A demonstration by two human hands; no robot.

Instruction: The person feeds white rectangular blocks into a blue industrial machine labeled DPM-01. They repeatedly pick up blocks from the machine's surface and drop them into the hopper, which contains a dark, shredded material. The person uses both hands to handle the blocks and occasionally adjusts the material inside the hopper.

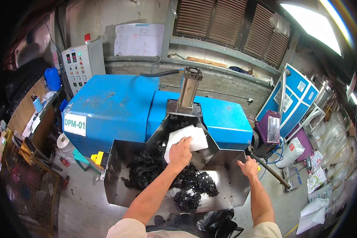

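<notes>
A wide, open-topped metal tray (228, 179) is seen at the centre, its sloped walls left bare in places. By its floor a large heap of loose black clumps (144, 171) is carried, mostly spread from the left to the middle; near the front edge a smaller black lump (187, 201) is borne — bare, shiny metal is exposed to the right, where small dark specks are scattered. Behind, a long wooden bar (206, 62) and a dark bundle (240, 70) are held by a wall ledge (198, 66). At the left, a blue jug (52, 80) and a blue bottle (37, 104) are supported by a side bench (47, 109).
</notes>
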